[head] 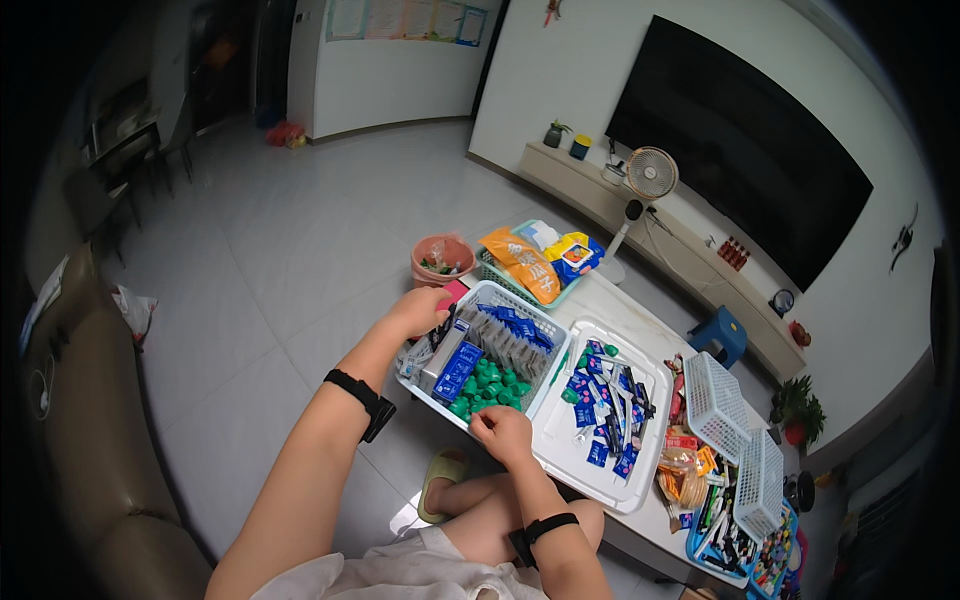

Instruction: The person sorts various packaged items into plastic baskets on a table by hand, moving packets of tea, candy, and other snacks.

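My left hand (415, 310) is at the far left corner of a white plastic basket (550, 384), its fingers closed on a flat pink item (453, 292). My right hand (507, 433) is curled at the basket's near rim, beside a heap of green plastic caps (491, 384). Whether its fingers hold anything is hidden. Also in the basket are a row of clear sachets (510, 343), blue packets (517, 322) and a blue-and-white box (458, 370). Right of it, a white tray lid (553, 442) bears scattered blue sachets (598, 453), dark and white tubes or pens (613, 431) and a few green caps.
Behind the basket stand a pink waste bin (433, 259) and a green basket (517, 288) of snack bags and wipes. At right are stacked white baskets (716, 405) and a blue tray (699, 551) of pens. A fan (651, 174) and blue stool (718, 334) stand beyond the table.
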Available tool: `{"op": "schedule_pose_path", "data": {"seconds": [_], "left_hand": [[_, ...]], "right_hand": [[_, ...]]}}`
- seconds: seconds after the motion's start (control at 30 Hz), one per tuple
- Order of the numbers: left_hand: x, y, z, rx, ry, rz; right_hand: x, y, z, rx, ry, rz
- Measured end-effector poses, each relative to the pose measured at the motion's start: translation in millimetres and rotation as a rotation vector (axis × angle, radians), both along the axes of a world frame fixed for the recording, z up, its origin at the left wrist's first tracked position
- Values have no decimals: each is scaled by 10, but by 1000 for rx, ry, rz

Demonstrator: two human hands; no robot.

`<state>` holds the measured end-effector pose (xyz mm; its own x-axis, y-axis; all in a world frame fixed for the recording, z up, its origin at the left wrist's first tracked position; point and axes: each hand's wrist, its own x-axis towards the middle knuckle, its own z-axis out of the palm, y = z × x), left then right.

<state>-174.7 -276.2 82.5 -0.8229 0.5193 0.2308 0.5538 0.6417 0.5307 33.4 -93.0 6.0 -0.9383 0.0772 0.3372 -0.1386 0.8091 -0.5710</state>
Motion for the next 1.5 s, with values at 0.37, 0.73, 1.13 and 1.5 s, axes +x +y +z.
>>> {"op": "schedule_pose_path", "data": {"seconds": [0.37, 0.73, 1.13, 1.5], "left_hand": [[1332, 1078, 510, 222, -13, -367], [1716, 2234, -862, 98, -243, -409], [1752, 2267, -1386, 84, -234, -77], [1698, 2102, -1425, 306, -268, -8]], "right_hand": [[-22, 392, -217, -816, 15, 12], [934, 2015, -315, -863, -323, -467], [1567, 2413, -701, -538, -240, -696], [816, 2536, 140, -761, -460, -519]]}}
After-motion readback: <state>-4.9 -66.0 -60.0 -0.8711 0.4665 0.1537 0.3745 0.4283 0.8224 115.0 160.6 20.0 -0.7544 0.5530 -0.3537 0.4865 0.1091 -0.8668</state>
